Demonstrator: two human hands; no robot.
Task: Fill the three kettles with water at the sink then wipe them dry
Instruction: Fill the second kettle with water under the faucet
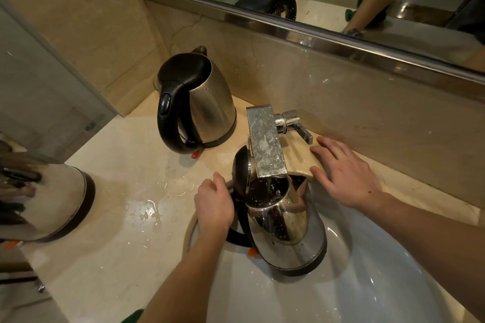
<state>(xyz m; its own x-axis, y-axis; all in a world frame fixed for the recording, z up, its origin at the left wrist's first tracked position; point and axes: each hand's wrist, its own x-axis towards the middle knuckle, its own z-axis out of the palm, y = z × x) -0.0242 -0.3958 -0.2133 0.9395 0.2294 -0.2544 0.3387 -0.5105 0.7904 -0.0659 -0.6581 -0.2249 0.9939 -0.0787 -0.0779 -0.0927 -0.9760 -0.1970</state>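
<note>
Left hand [214, 204] gripped the sink kettle [286, 228] under the faucet [266, 141]; right hand [343, 173] lay flat beside it.

The left kettle [52, 202] stood at the counter's [118, 170] left edge and the back kettle [207, 102] near the wall, with wet counter open between them. The left hand's fingers curled round the black handle of the sink kettle, which was in the sink [367, 283], lid raised, mouth just beneath the spout. The right hand rested on the counter at the basin's edge, fingers straight and spread, holding nothing.
</note>
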